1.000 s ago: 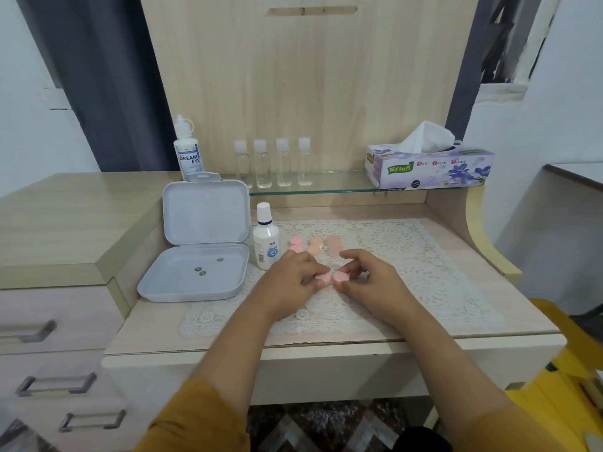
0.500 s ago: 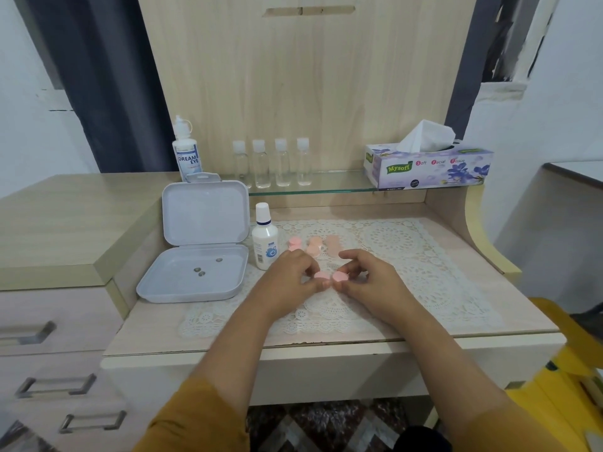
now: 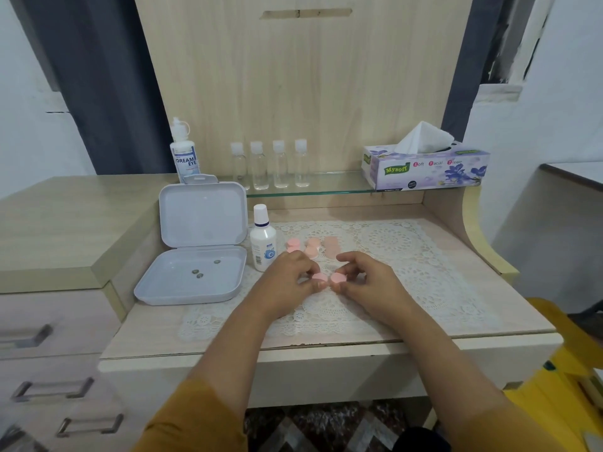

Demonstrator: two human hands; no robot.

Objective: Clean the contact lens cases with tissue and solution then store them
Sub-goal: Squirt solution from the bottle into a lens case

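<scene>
While both hands meet over the middle of the lace mat (image 3: 408,256), each one pinches a cap of the same pink contact lens case (image 3: 328,278). The left hand (image 3: 287,282) curls its fingers round the left cap, and the right hand (image 3: 368,282) curls its fingers round the right cap. That case sits just above the mat, toward the front half of the worktop (image 3: 326,340).

Just behind the hands, three more pink lens cases (image 3: 311,247) lie in a row on the mat, partly hidden by the knuckles. A small white solution bottle (image 3: 262,241) stands upright just left of them, its cap on.

Near the left edge of the worktop lies an open grey storage box (image 3: 195,275), its lid standing up at the back. Three small round dark items (image 3: 204,270), too small to identify, rest in its tray.

Along the back runs a glass shelf (image 3: 326,189). Four small clear bottles (image 3: 269,164) with white caps stand on it in a row; whether they hold liquid cannot be told. At the shelf's left end stands one taller white bottle (image 3: 184,151) labelled Dream Eye. At its right end sits one tissue box (image 3: 424,169), with a white tissue sticking up from the opening.
</scene>
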